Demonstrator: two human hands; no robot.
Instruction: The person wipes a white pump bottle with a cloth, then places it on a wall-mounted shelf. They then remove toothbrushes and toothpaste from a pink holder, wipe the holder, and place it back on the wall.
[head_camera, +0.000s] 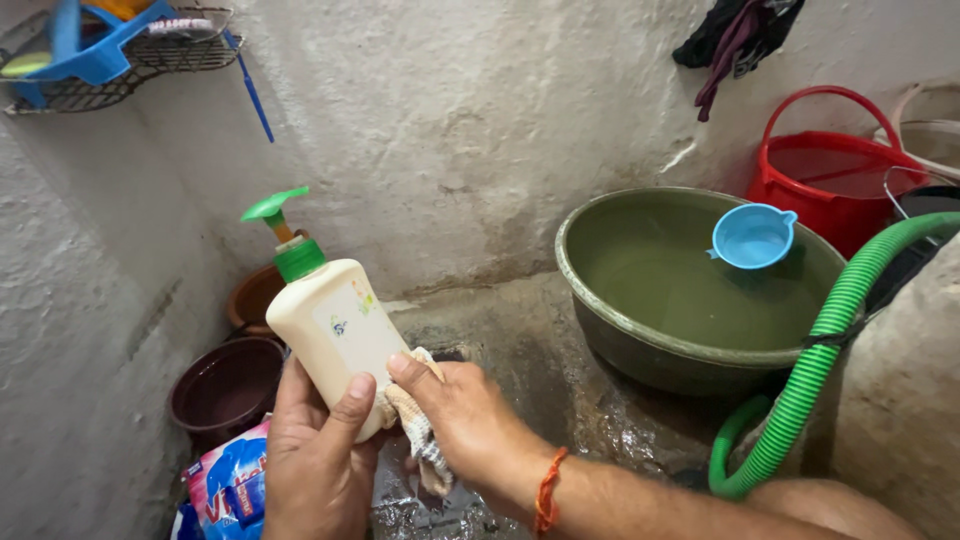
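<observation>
**A:** How do the fingers sit? The left hand (318, 455) has its fingers wrapped round the lower part of the cream pump bottle (335, 335), thumb pressed across the front; the right hand (462, 415) pinches a checked cloth (418, 435) against the bottle's side, so both hands are closed on something.

**B:** And the bottle itself is up in the air, tilted, above the wet floor (560, 380) in the corner, not resting on anything. Taking the surroundings from big to small: the green basin (600, 320) full of water stands to the right, then the green hose (815, 365), the red bucket (850, 215) behind, the dark bowl (228, 385) at lower left, the detergent packet (232, 485), and the little blue scoop (752, 236) floating in the basin.

**A:** What worries you?

**B:** Grip, mainly. I'd judge the bottle slick if it is wet or soapy, and it is held low while the weight leans upward; it could slide out and drop onto the floor or the bowl.

**A:** The green pump head (277, 208) too: a knock with the cloth might squirt liquid out.
</observation>
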